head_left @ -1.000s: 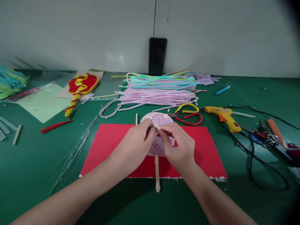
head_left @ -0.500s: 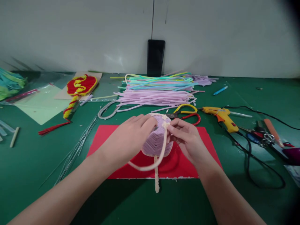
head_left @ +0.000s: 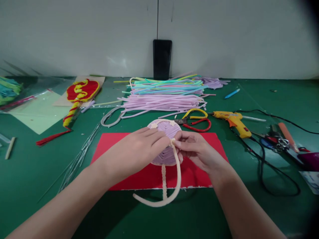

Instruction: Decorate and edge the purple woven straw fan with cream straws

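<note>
A round lilac fan made of pipe cleaners point(head_left: 165, 159), edged in cream, lies under my hands with its twisted cream handle point(head_left: 163, 181) toward me. Over its right middle, my right hand point(head_left: 199, 151) pinches a cream pipe cleaner point(head_left: 178, 179) near a small knotted end. My left hand point(head_left: 142, 146) reaches across the fan, its fingertips closed on the same knotted end; part of that grip is hidden. The pipe cleaner's loose length curves down across the handle and to the left. Small cream shapes joined by a cream strand show at the fan's top.
A red sheet point(head_left: 112, 159) lies beneath the fan. Beyond are scissors point(head_left: 196, 125), a yellow glue gun point(head_left: 233, 120) with its black cord, and pipe cleaner bundles point(head_left: 161, 103). A red-yellow fan point(head_left: 83, 91) and thin wires point(head_left: 84, 149) lie left. A phone point(head_left: 162, 59) leans on the wall.
Both hands have moved down the fan with the knotted end, uncovering the cream shapes at its top. The pipe cleaner's loose length now hangs lower, past the sheet's front edge.
</note>
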Motion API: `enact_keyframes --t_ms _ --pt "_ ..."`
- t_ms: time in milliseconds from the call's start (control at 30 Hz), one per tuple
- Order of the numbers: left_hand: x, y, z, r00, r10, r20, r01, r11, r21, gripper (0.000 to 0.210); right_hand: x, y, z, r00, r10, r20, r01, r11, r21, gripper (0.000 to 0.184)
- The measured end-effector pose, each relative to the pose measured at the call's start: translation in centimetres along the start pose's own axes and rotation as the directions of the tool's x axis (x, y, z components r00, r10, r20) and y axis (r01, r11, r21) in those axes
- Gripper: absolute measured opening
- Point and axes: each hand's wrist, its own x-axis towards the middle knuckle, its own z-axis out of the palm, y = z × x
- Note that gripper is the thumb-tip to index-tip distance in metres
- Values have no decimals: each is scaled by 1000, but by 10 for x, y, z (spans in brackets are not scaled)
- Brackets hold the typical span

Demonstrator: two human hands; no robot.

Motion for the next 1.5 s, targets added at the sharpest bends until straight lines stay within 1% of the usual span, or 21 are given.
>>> enact_keyframes --t_ms 100,233,433,567,733,900,1033,1167,1333,1433,1500 --pt "0 1 -2 999 39 -2 -39 999 28 27 -1 -1 0 1000 13 18 -13 999 30 10" --pt "0 0 -1 999 45 1 -45 997 60 27 -1 -3 2 1000 5 19 -6 999 36 10" --pt "0 -2 1 992 96 -83 -89 993 84 26 -1 -2 3 999 -17 39 14 998 56 8" --pt "-1 -3 2 990 97 -99 -89 993 81 28 -2 -2 1 998 -28 48 27 999 33 8" --pt "-1 -5 5 985 120 -126 -111 991 70 25 -3 -2 0 998 -52 45 54 998 -46 10" --pt "0 -4 8 987 105 -117 -97 992 77 20 -3 -2 -1 996 -88 12 89 990 -112 10" --pt "0 -4 10 992 82 -100 -76 995 62 20 -3 -2 0 989 -145 -7 143 978 -155 7" --pt "-1 -4 9 996 21 -86 -22 1000 -13 22 -3 -2 1 978 -208 -6 203 960 -195 6" --pt "-1 -2 9 995 -29 -100 18 994 -110 23 -4 -2 5 952 -301 -49 277 920 -276 5" --pt "-2 -1 9 993 -49 -105 35 991 -132 23 -4 -2 7 945 -322 -55 293 910 -295 6" --pt "-2 -1 9 994 -67 -90 54 988 -145 22 -4 -2 7 942 -332 -54 301 903 -307 6"
